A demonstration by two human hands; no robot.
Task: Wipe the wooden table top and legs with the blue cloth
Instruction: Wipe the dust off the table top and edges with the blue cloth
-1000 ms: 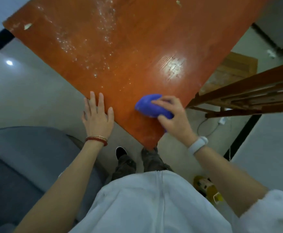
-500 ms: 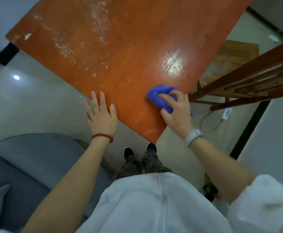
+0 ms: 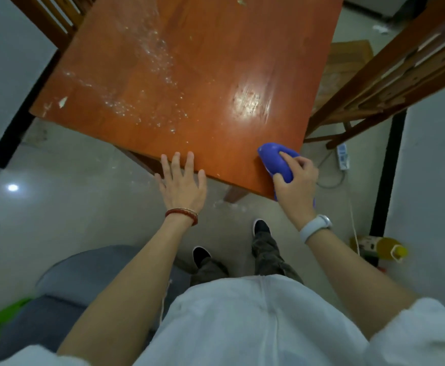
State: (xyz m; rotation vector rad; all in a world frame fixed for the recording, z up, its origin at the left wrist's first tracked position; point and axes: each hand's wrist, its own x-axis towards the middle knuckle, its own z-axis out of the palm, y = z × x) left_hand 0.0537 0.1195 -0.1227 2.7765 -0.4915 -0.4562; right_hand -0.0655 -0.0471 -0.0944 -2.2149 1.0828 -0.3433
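Your right hand (image 3: 295, 184) gripped the bunched blue cloth (image 3: 275, 161) with curled fingers (image 3: 286, 155), pressing it onto the wooden table (image 3: 189, 75) right at the near right corner, where part of the cloth hung over the edge under your palm. Your left hand (image 3: 181, 184) lay flat with its fingers spread, the tips over the table's near edge and the palm off it above the floor. The near edge ran slantwise between your two hands; the right edge passed close to a wooden chair (image 3: 390, 75), leaving only a narrow gap there. White specks and streaks covered the left half of the top, and a bright glare sat near the right side. One table leg (image 3: 236, 194) showed below the near edge; the other legs were hidden. A power strip (image 3: 343, 159) and its cable lay on the floor by the corner, and a yellow bottle (image 3: 386, 250) stood farther right. The far end of the table was cut off.
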